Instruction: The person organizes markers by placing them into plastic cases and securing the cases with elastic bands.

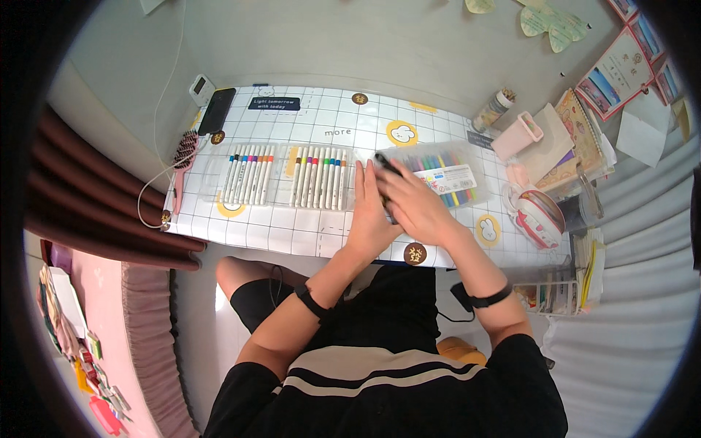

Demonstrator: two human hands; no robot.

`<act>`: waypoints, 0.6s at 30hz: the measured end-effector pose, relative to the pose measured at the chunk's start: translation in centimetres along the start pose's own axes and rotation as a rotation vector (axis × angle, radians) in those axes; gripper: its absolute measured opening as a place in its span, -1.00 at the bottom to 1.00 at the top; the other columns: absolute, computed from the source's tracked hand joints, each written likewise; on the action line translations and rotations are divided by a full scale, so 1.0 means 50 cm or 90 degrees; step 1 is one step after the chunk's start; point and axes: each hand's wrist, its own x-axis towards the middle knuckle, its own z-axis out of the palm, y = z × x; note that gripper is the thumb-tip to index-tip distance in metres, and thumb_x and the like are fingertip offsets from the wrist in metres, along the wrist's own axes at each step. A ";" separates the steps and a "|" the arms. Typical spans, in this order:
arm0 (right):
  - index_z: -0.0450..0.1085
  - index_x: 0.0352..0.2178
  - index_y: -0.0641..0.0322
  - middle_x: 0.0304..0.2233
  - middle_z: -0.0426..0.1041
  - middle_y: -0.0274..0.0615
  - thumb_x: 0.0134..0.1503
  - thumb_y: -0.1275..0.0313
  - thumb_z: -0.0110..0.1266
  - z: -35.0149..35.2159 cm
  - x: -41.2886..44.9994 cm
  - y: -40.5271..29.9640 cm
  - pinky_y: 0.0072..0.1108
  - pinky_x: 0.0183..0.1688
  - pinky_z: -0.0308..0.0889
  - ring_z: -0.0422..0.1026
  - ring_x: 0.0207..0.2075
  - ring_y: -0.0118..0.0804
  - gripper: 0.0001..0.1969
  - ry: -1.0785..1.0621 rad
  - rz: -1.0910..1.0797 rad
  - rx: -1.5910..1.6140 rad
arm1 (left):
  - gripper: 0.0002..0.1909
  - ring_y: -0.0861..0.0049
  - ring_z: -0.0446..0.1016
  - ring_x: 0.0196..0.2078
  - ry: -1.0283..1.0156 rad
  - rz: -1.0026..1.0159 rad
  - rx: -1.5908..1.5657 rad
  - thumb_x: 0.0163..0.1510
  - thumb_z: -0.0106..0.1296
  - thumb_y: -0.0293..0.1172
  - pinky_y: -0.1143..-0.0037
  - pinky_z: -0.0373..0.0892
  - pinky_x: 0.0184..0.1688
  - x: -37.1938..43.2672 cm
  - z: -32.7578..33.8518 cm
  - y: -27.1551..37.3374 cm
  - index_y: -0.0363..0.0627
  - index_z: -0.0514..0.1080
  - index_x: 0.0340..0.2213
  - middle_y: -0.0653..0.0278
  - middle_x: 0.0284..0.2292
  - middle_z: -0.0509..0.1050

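My left hand [369, 219] and my right hand [421, 211] are pressed close together over the desk. The fingers of my left hand point straight towards the wall, while those of my right hand are bent and blurred. Dark pen-like sticks [389, 162] show at the fingers of my right hand and between the palms; how many is hidden. Left of my hands lies an opened clear plastic case [277, 191], with a row of white-barrelled markers with coloured bands in each half. A clear case of coloured pens [473, 178] with a printed label lies partly behind my right hand.
A phone [217, 111], a small white device [202, 89] and a pink hairbrush [181, 175] lie at the desk's left. On the right stand a jar of pencils [493, 109], a pink holder [515, 137], notebooks [578, 131] and a rounded pouch [536, 219]. A white cable [148, 191] hangs over the left edge.
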 end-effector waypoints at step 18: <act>0.16 -0.35 0.18 -0.29 0.12 -0.14 -0.21 0.40 -0.13 -0.009 0.073 0.053 -0.46 -0.20 0.03 0.10 -0.25 -0.15 -0.71 -0.014 0.011 -0.040 | -0.07 0.10 -0.10 -0.06 -0.004 -0.006 0.018 -0.47 0.13 -0.39 0.41 0.04 -0.11 0.000 0.009 0.016 -0.44 -0.25 -0.15 -0.19 -0.15 -0.12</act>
